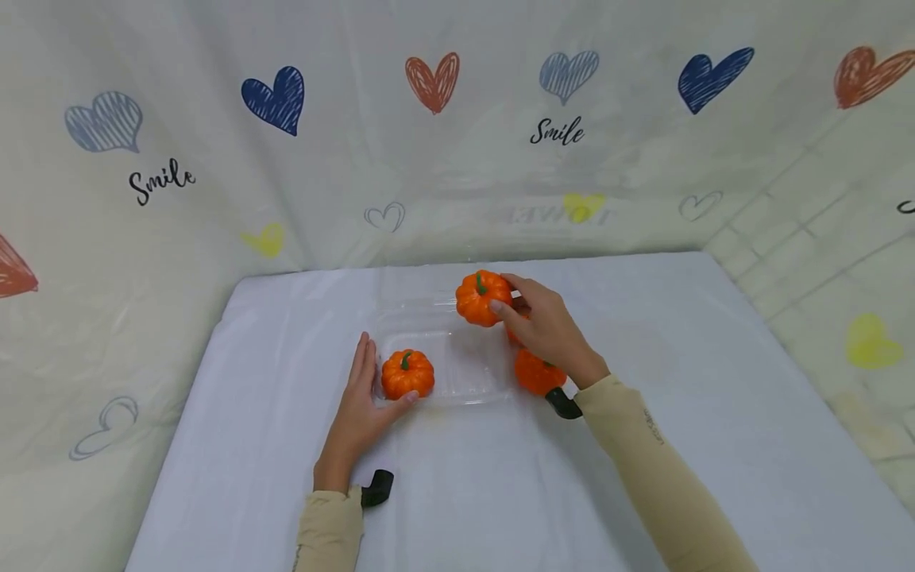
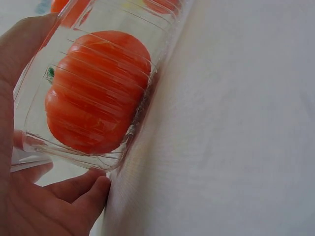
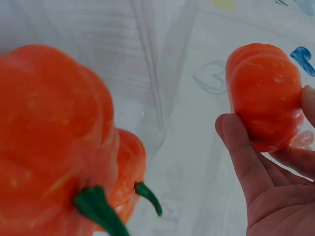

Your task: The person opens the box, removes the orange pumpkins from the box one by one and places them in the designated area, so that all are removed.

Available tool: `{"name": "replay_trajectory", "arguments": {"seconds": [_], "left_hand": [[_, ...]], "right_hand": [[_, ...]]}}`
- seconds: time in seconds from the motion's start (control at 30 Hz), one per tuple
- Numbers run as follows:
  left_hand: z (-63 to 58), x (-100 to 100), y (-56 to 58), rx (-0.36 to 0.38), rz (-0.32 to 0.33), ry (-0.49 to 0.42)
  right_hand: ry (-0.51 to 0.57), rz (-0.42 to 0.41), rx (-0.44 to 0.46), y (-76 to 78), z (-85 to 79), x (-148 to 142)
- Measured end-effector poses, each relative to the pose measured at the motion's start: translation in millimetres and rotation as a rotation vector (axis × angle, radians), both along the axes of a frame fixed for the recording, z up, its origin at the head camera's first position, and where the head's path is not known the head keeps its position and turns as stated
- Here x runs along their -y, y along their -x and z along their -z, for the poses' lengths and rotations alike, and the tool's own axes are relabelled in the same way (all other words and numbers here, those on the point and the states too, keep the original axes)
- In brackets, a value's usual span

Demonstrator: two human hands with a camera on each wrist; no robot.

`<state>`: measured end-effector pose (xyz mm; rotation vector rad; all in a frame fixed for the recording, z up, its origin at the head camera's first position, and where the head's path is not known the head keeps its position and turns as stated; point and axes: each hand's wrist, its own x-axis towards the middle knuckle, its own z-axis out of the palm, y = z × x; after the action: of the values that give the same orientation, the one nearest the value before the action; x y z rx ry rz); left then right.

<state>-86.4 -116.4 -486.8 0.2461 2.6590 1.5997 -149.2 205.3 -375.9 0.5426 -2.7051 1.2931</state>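
Observation:
My right hand pinches a small orange toy pumpkin with a green stem, raised over the back right of a clear plastic container. A second pumpkin sits inside the container at its left end; its ribbed side shows through the wall in the left wrist view. At that end my left hand grips the container, thumb over the front edge and fingers along the left side. Two more pumpkins, one nearer and one partly hidden behind my right hand, rest right of the container.
The container's clear lid lies folded back toward the wall. A white cloth covers the table. Behind it hangs a white curtain printed with hearts. Black wrist-camera mounts stick out from both sleeves.

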Motion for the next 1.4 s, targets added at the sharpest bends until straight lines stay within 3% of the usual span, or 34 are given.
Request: {"name": "replay_trajectory", "arguments": {"seconds": [0.27,0.77,1.4], "left_hand": [[-0.5,-0.4,-1.4,0.001,-0.001,-0.008],[-1.2,0.5,-1.6,-0.011,0.011,-0.017],[0.8,0.7,-2.1,-0.018,0.01,-0.015]], "right_hand": [[0.006,0.062,-0.003,-6.2,4.7,-19.0],[0.01,0.219,-0.104,-12.6,9.6,-61.0],[-0.027,0.373,-0.095,-23.0,30.4,-112.4]]}}
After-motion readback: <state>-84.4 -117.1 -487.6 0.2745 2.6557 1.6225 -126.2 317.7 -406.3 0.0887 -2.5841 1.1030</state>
